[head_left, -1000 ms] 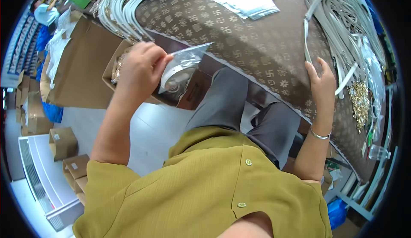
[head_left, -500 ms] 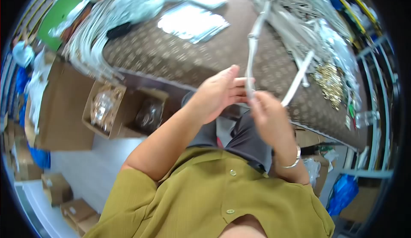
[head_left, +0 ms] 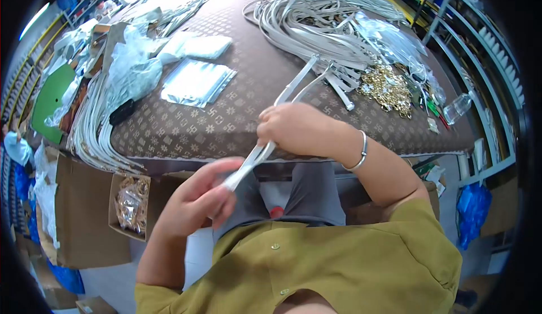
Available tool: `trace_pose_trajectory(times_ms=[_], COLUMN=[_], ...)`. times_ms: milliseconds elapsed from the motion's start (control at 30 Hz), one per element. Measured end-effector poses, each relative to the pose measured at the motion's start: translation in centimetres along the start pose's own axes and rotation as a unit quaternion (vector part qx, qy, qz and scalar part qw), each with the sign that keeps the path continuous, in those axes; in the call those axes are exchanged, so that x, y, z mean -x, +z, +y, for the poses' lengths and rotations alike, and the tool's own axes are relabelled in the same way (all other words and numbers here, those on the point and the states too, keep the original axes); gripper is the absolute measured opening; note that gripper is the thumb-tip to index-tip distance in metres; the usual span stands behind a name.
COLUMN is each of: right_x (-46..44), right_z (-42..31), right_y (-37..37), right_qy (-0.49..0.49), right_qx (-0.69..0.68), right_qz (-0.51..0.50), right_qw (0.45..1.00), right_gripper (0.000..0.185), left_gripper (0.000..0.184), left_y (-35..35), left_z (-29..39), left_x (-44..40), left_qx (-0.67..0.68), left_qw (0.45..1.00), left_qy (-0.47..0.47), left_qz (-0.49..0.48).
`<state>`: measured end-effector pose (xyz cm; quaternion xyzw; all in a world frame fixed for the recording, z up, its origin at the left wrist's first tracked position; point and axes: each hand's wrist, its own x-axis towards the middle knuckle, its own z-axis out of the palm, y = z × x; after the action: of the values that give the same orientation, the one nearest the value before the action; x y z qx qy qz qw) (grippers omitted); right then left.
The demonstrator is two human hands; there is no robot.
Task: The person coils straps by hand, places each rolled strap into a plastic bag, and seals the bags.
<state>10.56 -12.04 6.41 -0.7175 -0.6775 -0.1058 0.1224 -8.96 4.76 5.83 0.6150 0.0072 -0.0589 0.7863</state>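
Head view: a pale strap (head_left: 247, 168) is held between two hands over the table's near edge; two strands are seen above the grip, but whether one strap is folded cannot be told. It is gripped in the closed fingers of the right hand (head_left: 294, 129). Its lower end is met by the left hand (head_left: 193, 205), whose fingers are part curled and blurred; whether they grip cannot be told. The strap seems to be aligned or drawn straight, which calls for a steady right-hand pinch.

The patterned table (head_left: 237, 119) is laid with clear bags (head_left: 197, 82), a heap of straps (head_left: 322, 34), gold buckles (head_left: 387, 90) and, at the right, a clear bottle (head_left: 457, 108). More straps (head_left: 93, 127) are draped over the left edge, above an open box (head_left: 129, 205). Shelving (head_left: 490, 110) is seen beyond.
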Motion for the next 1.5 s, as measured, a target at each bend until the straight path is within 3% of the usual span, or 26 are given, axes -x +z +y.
trace_pose_trajectory(times_ms=[100, 200, 267, 333, 367, 467, 533, 600, 633, 667, 700, 733, 833, 867, 967, 1000, 1100, 1267, 1367, 1467, 1500], right_x=[1.2, 6.0, 10.8, 15.2, 17.7, 26.3, 28.5, 34.5, 29.1, 23.5, 20.1, 16.7, 8.3, 7.6, 5.9, 5.9, 6.7, 6.9, 6.9, 6.8, 6.5], right_z=[-0.7, -1.2, 1.0, -0.9, -1.4, -2.0, -3.4, -4.4, -7.0, -8.0, -8.1, -8.8, -11.7, -11.8, -11.3, -10.8, -8.9, -7.7, -7.0, -6.4, -6.4], right_y=[-4.7, -10.6, -13.5, -16.5, -17.4, -18.5, -17.3, -12.9, -11.8, -11.0, -9.5, -8.0, -3.3, -2.8, -2.1, -2.3, -3.8, -4.2, -3.2, -3.3, -2.5], right_qy=[0.064, 0.148, 0.111, 0.304, 0.360, 0.490, 0.676, 0.566, 0.623, 0.620, 0.482, 0.362, 0.130, 0.123, 0.094, 0.089, 0.030, 0.051, 0.088, 0.126, 0.122], right_qx=[0.121, 0.296, 0.268, 0.291, 0.357, 0.468, 0.395, 0.340, 0.181, 0.039, -0.086, -0.178, -0.370, -0.368, -0.470, -0.468, -0.300, -0.242, -0.192, -0.187, -0.201], right_qz=[0.097, 0.177, 0.285, 0.290, 0.245, 0.131, -0.008, -0.067, -0.103, -0.141, -0.114, -0.065, 0.041, 0.043, 0.028, 0.024, 0.082, 0.115, 0.148, 0.098, 0.094], right_qw=[0.986, 0.927, 0.914, 0.860, 0.826, 0.724, 0.623, 0.748, 0.754, 0.771, 0.864, 0.913, 0.919, 0.921, 0.877, 0.879, 0.950, 0.962, 0.966, 0.969, 0.967], right_gripper=[0.014, 0.010, 0.011, 0.015, 0.016, 0.019, 0.021, 0.031, 0.044, 0.057, 0.068, 0.071, 0.061, 0.061, 0.048, 0.048, 0.031, 0.022, 0.020, 0.019, 0.019], left_gripper=[0.029, 0.023, 0.021, 0.018, 0.018, 0.020, 0.018, 0.015, 0.015, 0.013, 0.011, 0.011, 0.016, 0.016, 0.018, 0.018, 0.021, 0.021, 0.020, 0.019, 0.020], left_y=[-3.6, -6.6, -8.2, -9.4, -10.0, -11.3, -11.6, -11.6, -11.1, -9.9, -8.5, -6.8, -1.3, -0.7, -0.2, -0.7, -3.0, -1.9, -1.2, -1.7, -2.1], left_z=[0.8, 0.6, 1.2, 1.6, 1.5, 1.4, 1.2, 1.0, 1.2, 1.6, 1.9, 2.1, 2.2, 2.3, 2.3, 2.0, 0.1, -2.7, -2.2, -1.2, -1.0], left_x=[2.8, 4.9, 5.9, 6.5, 6.7, 7.2, 7.4, 7.5, 7.0, 6.0, 4.8, 3.5, 0.5, 0.1, -0.8, -0.9, -0.6, -0.8, -0.8, -1.2, -1.5], left_qx=[-0.132, -0.108, -0.106, -0.106, -0.103, -0.144, -0.131, -0.101, -0.103, -0.162, -0.219, -0.243, -0.254, -0.259, -0.218, -0.218, -0.016, 0.055, 0.079, 0.063, 0.054], left_qw=[0.986, 0.980, 0.977, 0.969, 0.969, 0.950, 0.953, 0.958, 0.958, 0.947, 0.930, 0.919, 0.898, 0.899, 0.916, 0.918, 0.913, 0.920, 0.951, 0.956, 0.958], left_qy=[-0.016, 0.003, -0.005, -0.018, -0.015, -0.146, -0.155, -0.181, -0.180, -0.149, -0.117, -0.079, -0.015, -0.012, -0.125, -0.121, -0.191, -0.214, -0.176, -0.211, -0.180], left_qz=[-0.095, -0.166, -0.185, -0.221, -0.225, -0.235, -0.224, -0.196, -0.197, -0.234, -0.269, -0.301, -0.359, -0.354, -0.314, -0.309, -0.361, -0.324, -0.243, -0.195, -0.217])
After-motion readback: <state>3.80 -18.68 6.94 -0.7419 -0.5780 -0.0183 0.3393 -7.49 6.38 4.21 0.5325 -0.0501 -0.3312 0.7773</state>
